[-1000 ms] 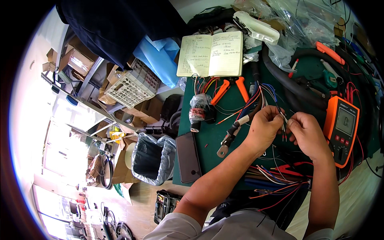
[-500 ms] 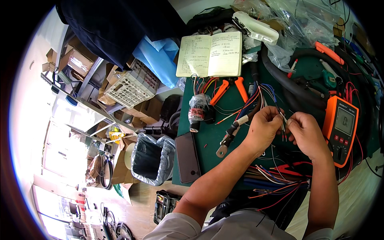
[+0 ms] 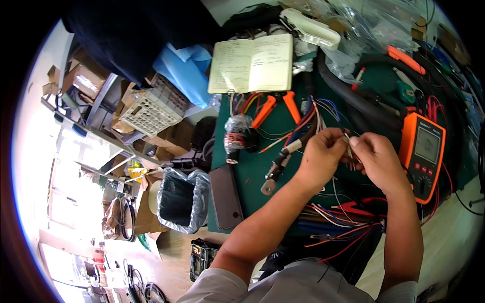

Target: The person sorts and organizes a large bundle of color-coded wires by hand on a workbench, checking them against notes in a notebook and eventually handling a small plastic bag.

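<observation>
Close together over the green table, both my hands pinch thin wires. My left hand (image 3: 322,155) is closed with thumb and index finger on the wires, and my right hand (image 3: 377,157) pinches them just beside it. Bare-looking red and white tips peek out below the right fingers; how many wires each hand holds is hidden. These wires, some of them blue (image 3: 331,104), come from a thick black cable above. Below and left of my left hand lies a heavy cable end with a metal ring lug (image 3: 269,187). An orange multimeter (image 3: 423,157) stands right of my right hand.
Orange-handled pliers (image 3: 277,108) lie below an open notebook (image 3: 251,64). A taped connector (image 3: 235,139) and a dark phone (image 3: 226,194) are at the left. Another wire bundle (image 3: 348,222) lies near my body. A lined bin (image 3: 183,199) stands beside the table; thick black cable (image 3: 339,76) curves behind.
The whole view has shifted, so the table things sit a little further left and up. My right fingertips have come closer to my left ones along the wires.
</observation>
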A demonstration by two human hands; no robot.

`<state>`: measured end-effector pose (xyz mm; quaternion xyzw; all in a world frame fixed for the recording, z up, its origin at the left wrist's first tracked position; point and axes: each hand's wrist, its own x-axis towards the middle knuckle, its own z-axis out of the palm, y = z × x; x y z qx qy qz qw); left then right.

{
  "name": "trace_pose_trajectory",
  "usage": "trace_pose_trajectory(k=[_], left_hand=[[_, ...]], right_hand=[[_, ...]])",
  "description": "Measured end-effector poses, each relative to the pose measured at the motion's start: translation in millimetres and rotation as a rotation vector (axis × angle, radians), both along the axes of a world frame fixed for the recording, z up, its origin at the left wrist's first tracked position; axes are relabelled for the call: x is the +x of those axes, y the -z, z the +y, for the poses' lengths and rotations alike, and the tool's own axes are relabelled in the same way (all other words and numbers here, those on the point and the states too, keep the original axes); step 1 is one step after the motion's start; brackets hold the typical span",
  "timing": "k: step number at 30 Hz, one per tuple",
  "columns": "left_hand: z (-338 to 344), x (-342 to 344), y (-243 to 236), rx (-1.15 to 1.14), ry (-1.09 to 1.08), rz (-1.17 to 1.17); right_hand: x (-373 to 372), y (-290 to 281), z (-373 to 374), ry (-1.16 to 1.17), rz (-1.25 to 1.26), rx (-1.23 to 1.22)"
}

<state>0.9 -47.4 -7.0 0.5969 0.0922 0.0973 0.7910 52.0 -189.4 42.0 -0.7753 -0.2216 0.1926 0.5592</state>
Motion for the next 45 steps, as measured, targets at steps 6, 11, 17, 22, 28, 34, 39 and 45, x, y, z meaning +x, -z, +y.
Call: trace_pose_trajectory(k=[6,11,17,22,28,34,39,45], left_hand=[[3,-8,-18,0.002,0.021,0.048],[26,-27,-65,0.308,-0.277,-0.037],[54,-30,-63,0.469,-0.433,-0.007],[59,-30,-53,1.015,-0.276,0.174],[38,-28,-45,1.384,-0.180,0.209],[24,-21,-42,1.561,-0.175,0.322],[20,-15,-41,1.646,-0.173,0.378],[20,-13,-34,1.654,-0.238,0.322]], right_hand=[[9,14,-2,-0.015,-0.025,0.026],[9,11,-2,0.066,-0.010,-0.002],[10,15,-2,0.066,-0.077,-0.081],[6,11,-1,0.086,-0.192,-0.234],[5,5,-1,0.050,-0.239,-0.308],[4,8,-2,0.053,-0.245,-0.293],[5,9,0,0.040,-0.255,-0.294],[5,13,-1,0.071,-0.290,-0.272]])
